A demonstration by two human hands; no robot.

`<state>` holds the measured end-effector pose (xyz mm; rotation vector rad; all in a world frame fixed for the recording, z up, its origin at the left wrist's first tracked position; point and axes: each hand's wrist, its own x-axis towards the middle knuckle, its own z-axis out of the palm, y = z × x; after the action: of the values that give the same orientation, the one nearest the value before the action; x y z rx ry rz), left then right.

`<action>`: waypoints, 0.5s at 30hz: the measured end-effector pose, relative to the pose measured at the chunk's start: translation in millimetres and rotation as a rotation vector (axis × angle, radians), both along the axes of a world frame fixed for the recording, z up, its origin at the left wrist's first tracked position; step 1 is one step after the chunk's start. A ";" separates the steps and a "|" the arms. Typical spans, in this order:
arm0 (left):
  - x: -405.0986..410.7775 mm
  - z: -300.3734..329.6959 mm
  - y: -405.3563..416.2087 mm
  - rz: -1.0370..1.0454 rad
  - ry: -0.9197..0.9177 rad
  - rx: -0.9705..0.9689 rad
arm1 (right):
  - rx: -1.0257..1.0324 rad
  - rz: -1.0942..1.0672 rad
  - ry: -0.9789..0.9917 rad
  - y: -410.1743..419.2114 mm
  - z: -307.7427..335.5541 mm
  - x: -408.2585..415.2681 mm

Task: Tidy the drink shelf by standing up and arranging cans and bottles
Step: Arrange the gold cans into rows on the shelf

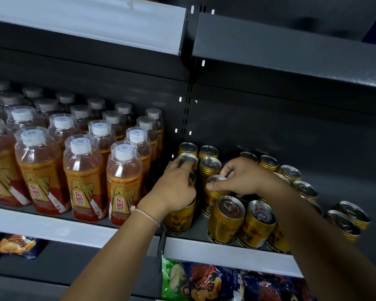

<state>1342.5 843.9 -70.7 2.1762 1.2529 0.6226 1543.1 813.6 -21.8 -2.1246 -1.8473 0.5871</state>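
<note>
On the right-hand bay of the drink shelf [204, 241], both hands are working among the gold cans. The left hand [176, 185] is lying over the left column, its fingers curling round the rim of a can near the back [188, 158] while the palm is covering the can in front of it. The right hand [239, 178] is pinching the top of the middle can [214, 193] in the second column between thumb and fingertips. Judging by this, the person is squaring the two left columns into straight rows, so the arranging step is under way rather than finished.

The next move is probably calling for a nudge that brings the pinched can into line with the two cans behind it, then attention to the right: two cans at the far right [347, 220] are lying on their sides and are waiting to be stood up, and the near pair [241, 220] are looking tilted, though the wide lens may be exaggerating that.

All the cans are showing sealed pull-tab tops, so their contents are staying hidden. In the left bay, the bottles [83, 181] are standing upright in tidy rows, capped and wrapped in clear film, each holding an amber drink up to the shoulder.
</note>
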 end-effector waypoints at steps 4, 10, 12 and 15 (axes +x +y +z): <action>-0.7 0.7 -0.1 0.010 -0.006 -0.012 | 0.087 -0.013 -0.009 4.7 -3.0 -3.9; -2.2 1.0 1.7 -0.003 -0.025 -0.034 | 0.105 -0.011 0.088 6.3 -6.8 -4.2; -2.4 0.9 3.0 -0.004 -0.026 -0.037 | 0.104 -0.007 0.119 6.3 -7.6 -4.0; -2.0 0.6 4.1 -0.005 -0.024 -0.036 | 0.114 -0.011 0.146 7.4 -8.1 -5.0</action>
<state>1340.5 848.1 -70.1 2.1362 1.2367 0.6174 1538.1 821.0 -29.9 -1.9634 -1.7466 0.6019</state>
